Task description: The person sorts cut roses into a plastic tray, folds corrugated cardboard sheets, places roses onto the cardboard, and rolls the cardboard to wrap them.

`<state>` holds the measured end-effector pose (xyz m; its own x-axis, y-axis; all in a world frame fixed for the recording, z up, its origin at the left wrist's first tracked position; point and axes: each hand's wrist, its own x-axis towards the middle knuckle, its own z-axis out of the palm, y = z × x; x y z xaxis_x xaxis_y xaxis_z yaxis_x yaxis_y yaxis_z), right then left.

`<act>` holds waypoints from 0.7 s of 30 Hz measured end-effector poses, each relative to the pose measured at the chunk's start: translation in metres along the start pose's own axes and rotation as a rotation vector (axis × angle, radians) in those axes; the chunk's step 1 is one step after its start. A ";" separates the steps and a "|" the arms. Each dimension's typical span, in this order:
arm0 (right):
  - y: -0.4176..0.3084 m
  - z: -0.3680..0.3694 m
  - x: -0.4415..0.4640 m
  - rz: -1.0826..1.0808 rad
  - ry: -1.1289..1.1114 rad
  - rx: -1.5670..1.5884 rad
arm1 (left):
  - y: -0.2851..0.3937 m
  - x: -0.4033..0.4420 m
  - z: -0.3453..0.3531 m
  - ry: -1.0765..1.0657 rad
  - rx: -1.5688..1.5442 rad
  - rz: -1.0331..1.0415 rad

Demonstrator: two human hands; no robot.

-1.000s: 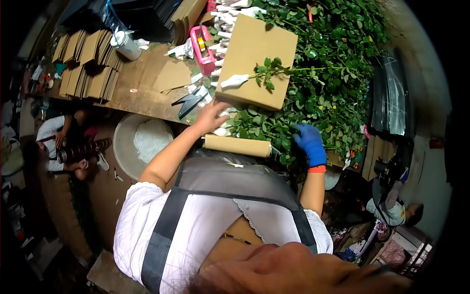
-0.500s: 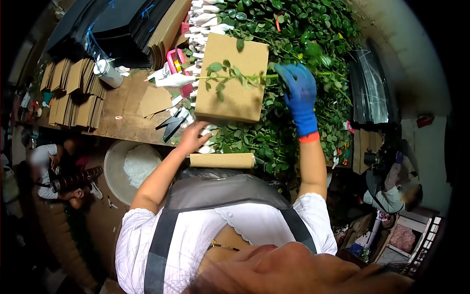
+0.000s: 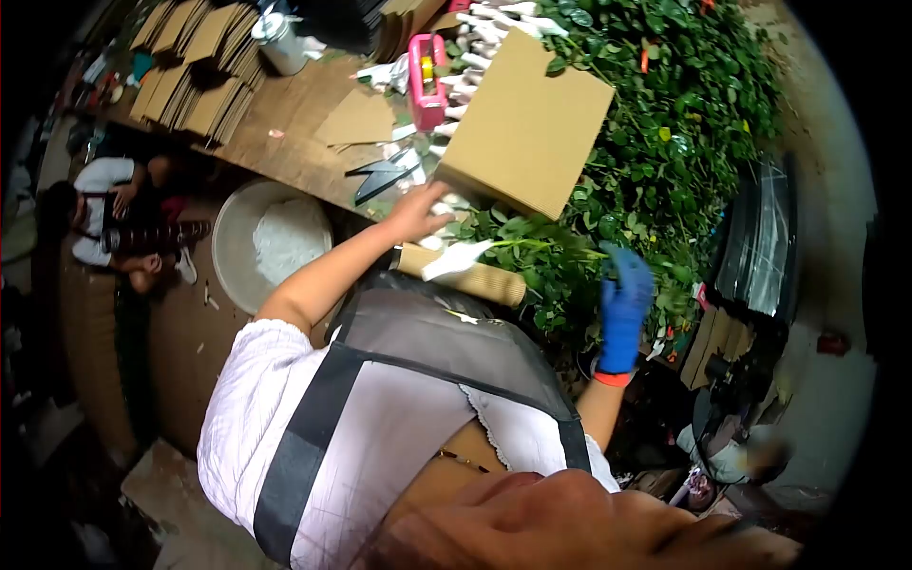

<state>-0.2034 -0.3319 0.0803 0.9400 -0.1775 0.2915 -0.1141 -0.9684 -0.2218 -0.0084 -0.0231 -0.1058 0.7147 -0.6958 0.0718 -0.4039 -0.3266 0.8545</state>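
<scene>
The stem (image 3: pixel 518 242) hangs just nearer the person than the cardboard slab (image 3: pixel 532 123), its white wrap (image 3: pixel 458 260) above the ribbed roll (image 3: pixel 494 284). The gloved right hand (image 3: pixel 624 294) seems to have its fingers closed round the leafy part, though blur hides the exact grip. The bare left hand (image 3: pixel 416 214), at the slab's near-left corner, has loosely parted fingers touching white-wrapped heads (image 3: pixel 450 202). The stem looks light, slim and springy, likely easy to snap or strip of leaves; its wrapped end is probably soft and bruisable, so bare stem seems the safer hold. The slab is flat and square-edged; right of it spreads glossy foliage (image 3: pixel 665 142), left of it the scuffed wooden tabletop (image 3: pixel 294 114).
</scene>
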 end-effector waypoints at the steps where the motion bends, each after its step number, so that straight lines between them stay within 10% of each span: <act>1: -0.003 0.021 -0.004 0.045 -0.148 0.074 | 0.001 0.000 0.001 0.012 0.054 -0.025; 8: -0.014 0.085 -0.017 0.067 -0.245 -0.463 | -0.006 -0.004 -0.001 -0.006 0.043 0.031; 13: -0.085 0.071 0.037 -0.014 -0.450 0.181 | -0.008 -0.005 0.002 -0.011 0.016 0.002; 21: -0.087 0.178 0.064 0.015 -0.572 -0.141 | -0.005 -0.006 0.004 0.011 0.101 -0.127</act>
<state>-0.0761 -0.2278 -0.0479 0.9576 -0.1068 -0.2674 -0.1337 -0.9874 -0.0843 -0.0131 -0.0206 -0.1124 0.7695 -0.6380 -0.0278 -0.3647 -0.4748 0.8010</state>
